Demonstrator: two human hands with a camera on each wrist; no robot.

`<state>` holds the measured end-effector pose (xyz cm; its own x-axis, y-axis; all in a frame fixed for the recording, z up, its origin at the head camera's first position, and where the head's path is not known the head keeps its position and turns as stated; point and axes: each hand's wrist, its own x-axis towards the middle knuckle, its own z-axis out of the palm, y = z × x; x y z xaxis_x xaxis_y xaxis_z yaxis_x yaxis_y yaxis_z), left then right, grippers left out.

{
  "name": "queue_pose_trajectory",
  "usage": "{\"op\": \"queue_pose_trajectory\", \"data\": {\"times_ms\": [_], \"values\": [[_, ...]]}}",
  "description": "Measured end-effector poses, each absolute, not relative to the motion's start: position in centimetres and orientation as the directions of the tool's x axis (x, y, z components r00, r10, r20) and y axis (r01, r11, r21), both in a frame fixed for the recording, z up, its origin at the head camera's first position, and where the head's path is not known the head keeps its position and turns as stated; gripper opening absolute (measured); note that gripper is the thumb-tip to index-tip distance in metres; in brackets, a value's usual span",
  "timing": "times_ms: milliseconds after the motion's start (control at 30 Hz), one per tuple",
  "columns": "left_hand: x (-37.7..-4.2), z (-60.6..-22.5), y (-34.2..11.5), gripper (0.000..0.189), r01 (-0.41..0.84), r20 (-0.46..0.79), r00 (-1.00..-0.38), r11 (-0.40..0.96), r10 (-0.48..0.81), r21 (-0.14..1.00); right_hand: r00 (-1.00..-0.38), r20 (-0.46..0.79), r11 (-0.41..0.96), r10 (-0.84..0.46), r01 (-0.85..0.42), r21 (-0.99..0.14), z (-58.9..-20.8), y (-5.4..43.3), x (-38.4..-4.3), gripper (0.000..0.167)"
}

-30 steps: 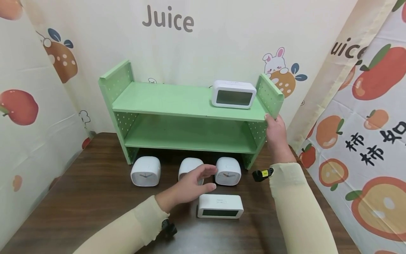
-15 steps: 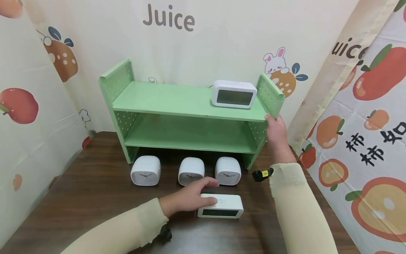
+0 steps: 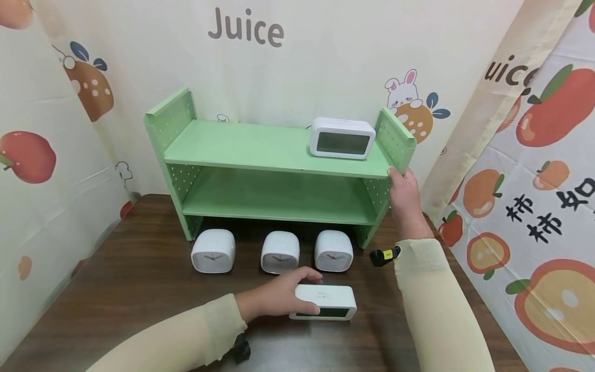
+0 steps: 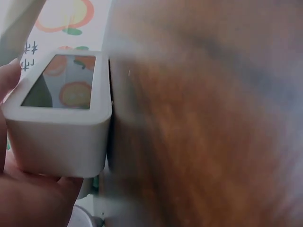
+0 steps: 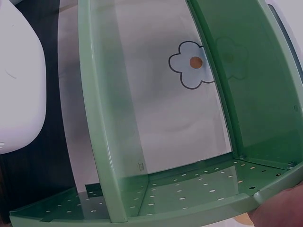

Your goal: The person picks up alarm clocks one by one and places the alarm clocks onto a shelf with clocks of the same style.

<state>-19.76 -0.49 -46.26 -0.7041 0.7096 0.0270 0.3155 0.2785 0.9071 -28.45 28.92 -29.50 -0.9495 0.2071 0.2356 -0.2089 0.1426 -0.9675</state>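
Observation:
My left hand holds the left end of a white digital alarm clock on the table, thumb over its dark display and fingers behind it. In the left wrist view the same clock lies between thumb and fingers. My right hand grips the right side panel of a green two-tier shelf, thumb at the front edge. Part of that hand shows at the corner of the right wrist view. Another white digital clock stands on the shelf's top board, towards the right.
Three small white analog clocks stand in a row before the shelf's base: a left one, a middle one and a right one. The dark wooden table is bordered by fruit-print curtains.
My left hand has come down and towards me from in front of the middle analog clock, and now holds the table's digital clock. The right hand stays on the shelf.

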Motion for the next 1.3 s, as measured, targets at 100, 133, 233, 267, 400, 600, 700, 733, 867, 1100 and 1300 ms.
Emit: {"op": "queue_pose_trajectory", "data": {"times_ms": [100,133,233,267,400,600,700,733,867,1100,1300], "values": [[-19.6,-46.6,-0.5,0.068,0.323,0.041,-0.705,0.27,0.708,0.907,-0.95,0.233,0.133,0.206,-0.209,-0.969,-29.6,29.0,-28.6,0.053],[-19.6,-46.7,-0.5,0.068,0.325,0.046,-0.705,0.265,0.707,0.908,-0.951,0.231,0.131,0.207,-0.207,-0.969,-29.6,29.0,-28.6,0.053],[-19.5,-46.9,-0.6,0.069,0.314,0.044,-0.713,0.262,0.7,0.913,-0.951,0.228,0.124,0.21,-0.206,-0.971,-29.7,29.0,-28.7,0.053],[-19.5,-47.0,-0.6,0.069,0.302,0.037,-0.717,0.262,0.696,0.917,-0.951,0.228,0.121,0.209,-0.206,-0.971,-29.7,29.0,-28.7,0.053],[-19.4,-47.2,-0.8,0.065,0.24,0.007,-0.735,0.251,0.678,0.938,-0.951,0.232,0.12,0.205,-0.211,-0.97,-29.6,29.1,-28.7,0.053],[-19.0,-47.8,-1.1,0.054,0.139,-0.011,-0.766,0.182,0.643,0.973,-0.95,0.235,0.121,0.207,-0.213,-0.969,-29.5,29.0,-28.5,0.052],[-18.7,-48.3,-1.1,0.052,0.103,-0.017,-0.78,0.157,0.625,0.982,-0.951,0.229,0.119,0.207,-0.208,-0.971,-29.6,29.0,-28.5,0.053],[-18.7,-48.5,-1.1,0.052,0.097,-0.016,-0.782,0.147,0.624,0.984,-0.951,0.228,0.122,0.207,-0.207,-0.971,-29.6,29.0,-28.5,0.053],[-18.6,-48.8,-1.2,0.053,0.1,0.005,-0.784,0.119,0.621,0.988,-0.952,0.23,0.115,0.201,-0.211,-0.971,-29.6,28.9,-28.5,0.053],[-18.5,-49.0,-1.1,0.051,0.119,0.036,-0.778,0.091,0.628,0.989,-0.951,0.224,0.114,0.212,-0.204,-0.972,-29.7,29.0,-28.6,0.054],[-18.2,-48.8,-0.9,0.049,0.094,0.056,-0.774,0.027,0.63,0.995,-0.947,0.235,0.119,0.219,-0.213,-0.97,-29.8,28.9,-28.9,0.054]]}}
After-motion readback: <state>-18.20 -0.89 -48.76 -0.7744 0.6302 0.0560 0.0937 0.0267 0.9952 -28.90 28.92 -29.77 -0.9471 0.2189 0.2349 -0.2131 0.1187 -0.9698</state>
